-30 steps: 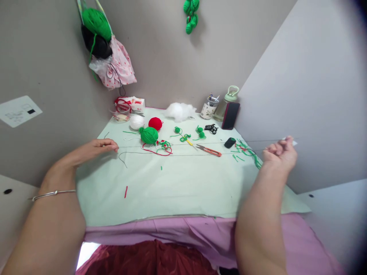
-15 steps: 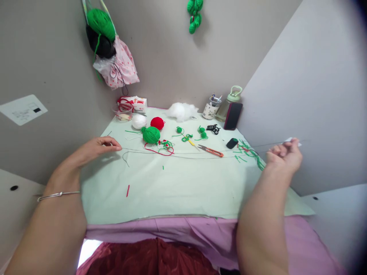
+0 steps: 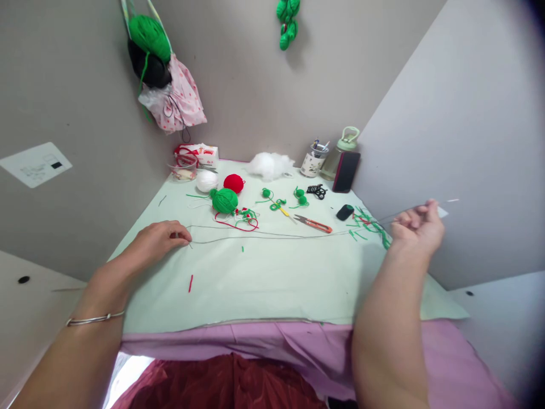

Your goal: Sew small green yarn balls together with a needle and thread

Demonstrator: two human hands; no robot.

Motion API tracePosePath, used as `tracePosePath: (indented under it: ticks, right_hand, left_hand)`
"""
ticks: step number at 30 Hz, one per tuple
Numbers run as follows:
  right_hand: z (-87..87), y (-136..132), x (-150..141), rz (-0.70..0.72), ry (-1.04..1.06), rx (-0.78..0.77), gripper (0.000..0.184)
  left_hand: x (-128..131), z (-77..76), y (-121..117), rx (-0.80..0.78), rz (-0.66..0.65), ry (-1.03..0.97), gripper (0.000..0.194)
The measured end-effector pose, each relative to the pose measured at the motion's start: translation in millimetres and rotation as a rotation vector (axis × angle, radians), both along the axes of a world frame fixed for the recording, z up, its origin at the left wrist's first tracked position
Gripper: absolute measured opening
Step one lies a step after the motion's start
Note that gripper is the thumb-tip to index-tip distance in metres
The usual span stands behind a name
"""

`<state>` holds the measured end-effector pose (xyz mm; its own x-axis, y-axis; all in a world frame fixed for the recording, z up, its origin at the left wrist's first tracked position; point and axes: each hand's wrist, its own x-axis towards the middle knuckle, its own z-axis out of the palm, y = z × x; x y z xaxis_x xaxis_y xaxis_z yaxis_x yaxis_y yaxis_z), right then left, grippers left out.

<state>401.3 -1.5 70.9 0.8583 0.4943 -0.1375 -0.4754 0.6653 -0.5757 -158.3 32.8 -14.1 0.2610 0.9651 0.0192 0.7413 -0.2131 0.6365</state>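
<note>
My left hand (image 3: 162, 241) is over the left part of the table, thumb and fingers pinched on a thin dark thread (image 3: 289, 237). Two strands of it run slackly across the table to my right hand (image 3: 419, 227), raised at the right near the wall with its fingers closed. A thin needle (image 3: 452, 200) sticks out past those fingertips, and a small white card (image 3: 443, 212) shows behind them. Between the hands, beyond the thread, lie orange-handled thread snips (image 3: 315, 224), a yellow-handled crochet hook (image 3: 283, 212) and a green yarn ball (image 3: 225, 200).
Red (image 3: 234, 183) and white yarn balls (image 3: 206, 181) sit behind the green one. White stuffing (image 3: 271, 165), a pen cup (image 3: 312, 163), a bottle (image 3: 334, 162) and a phone (image 3: 346, 172) line the back. Green yarn scraps (image 3: 369, 224) lie at right; walls enclose the table.
My left hand has come down and to the right, onto the loose thread end, and both strands now meet at its fingers. More of the needle shows at my right hand, which has barely moved.
</note>
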Motion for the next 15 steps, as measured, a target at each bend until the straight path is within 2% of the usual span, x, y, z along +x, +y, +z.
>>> tracePosePath:
  ticks: [4,8,11,13,15]
  right_hand:
    - [0.9,1,-3,0.036,-0.108,0.003,0.023]
    - [3.5,11,-23,0.082,-0.398,-0.005,0.011]
    - [2.8,20,-60,0.353,-0.580,0.035,0.011]
    - [-0.6,23,-93,0.574,-0.683,0.019,0.015]
    - [-6.2,23,-126,0.735,-0.812,-0.019,0.021]
  left_hand:
    - [2,-1.3,2,0.074,-0.088,0.179,0.021]
    - [9,8.9,-1,0.055,-0.127,0.061,0.025]
    - [25,33.6,-8,-0.056,-0.126,-0.076,0.028]
    - [43,53.5,-12,-0.054,-0.159,-0.149,0.028]
    - [64,70.4,-15,-0.028,-0.200,-0.230,0.025]
